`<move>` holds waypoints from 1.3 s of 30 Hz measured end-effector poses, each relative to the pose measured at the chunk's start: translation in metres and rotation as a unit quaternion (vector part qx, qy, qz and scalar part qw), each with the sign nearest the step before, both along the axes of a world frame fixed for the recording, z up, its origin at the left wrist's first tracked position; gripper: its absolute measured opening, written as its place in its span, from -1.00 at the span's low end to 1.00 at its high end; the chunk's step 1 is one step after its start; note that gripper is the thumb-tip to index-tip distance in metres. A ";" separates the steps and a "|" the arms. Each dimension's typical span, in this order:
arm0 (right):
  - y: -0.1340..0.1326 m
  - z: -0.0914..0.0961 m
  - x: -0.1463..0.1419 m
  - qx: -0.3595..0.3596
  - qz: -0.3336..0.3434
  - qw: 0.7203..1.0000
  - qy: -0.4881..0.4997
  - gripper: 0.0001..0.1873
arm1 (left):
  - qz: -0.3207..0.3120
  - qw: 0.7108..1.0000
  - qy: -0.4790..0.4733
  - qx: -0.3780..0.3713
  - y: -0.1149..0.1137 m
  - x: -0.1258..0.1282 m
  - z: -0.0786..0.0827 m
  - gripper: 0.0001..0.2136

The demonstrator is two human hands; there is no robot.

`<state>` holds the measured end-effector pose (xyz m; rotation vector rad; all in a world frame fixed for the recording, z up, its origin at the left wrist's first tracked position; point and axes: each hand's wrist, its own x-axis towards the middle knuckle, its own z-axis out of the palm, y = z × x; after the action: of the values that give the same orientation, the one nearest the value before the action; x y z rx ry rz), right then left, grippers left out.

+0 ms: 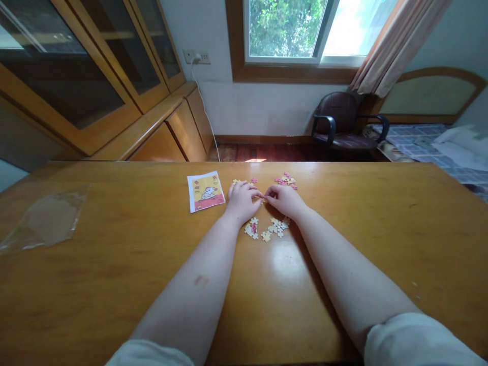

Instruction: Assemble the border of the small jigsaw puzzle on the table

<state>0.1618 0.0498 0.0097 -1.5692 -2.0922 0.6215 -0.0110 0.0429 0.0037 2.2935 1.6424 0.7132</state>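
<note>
My left hand point(241, 199) and my right hand point(284, 199) meet fingertip to fingertip over the wooden table point(133, 254). Both are curled in a pinch, with a small jigsaw piece point(263, 197) between the fingertips. Loose yellow, white and pink puzzle pieces point(267, 229) lie just below the hands. More pieces point(286, 179) sit beyond the right hand, and a few pieces point(244, 181) beyond the left. A picture card point(205, 191) with a yellow and red cartoon lies left of my left hand.
A clear plastic bag point(48, 218) lies at the table's left side. Wooden cabinets with glass doors point(95, 76) stand at the left. A dark armchair point(343, 122) sits under the window point(305, 30), a bed point(438, 147) at the right.
</note>
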 end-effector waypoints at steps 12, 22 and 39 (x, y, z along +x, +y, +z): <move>-0.015 0.015 -0.011 -0.160 0.232 0.959 -0.003 -0.76 | 0.067 0.998 0.009 0.004 0.003 0.000 -0.006 -0.84; -0.011 0.007 -0.013 -0.058 0.155 0.984 -0.058 -0.81 | 0.072 0.997 -0.015 0.013 0.006 -0.002 -0.006 -0.82; -0.010 0.010 -0.006 -0.128 0.148 0.980 0.015 -0.77 | 0.037 0.999 0.018 -0.017 0.001 -0.001 -0.003 -0.88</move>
<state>0.1561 0.0401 0.0195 -1.3718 -2.3183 1.0486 -0.0117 0.0439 0.0004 2.2444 1.7495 0.6585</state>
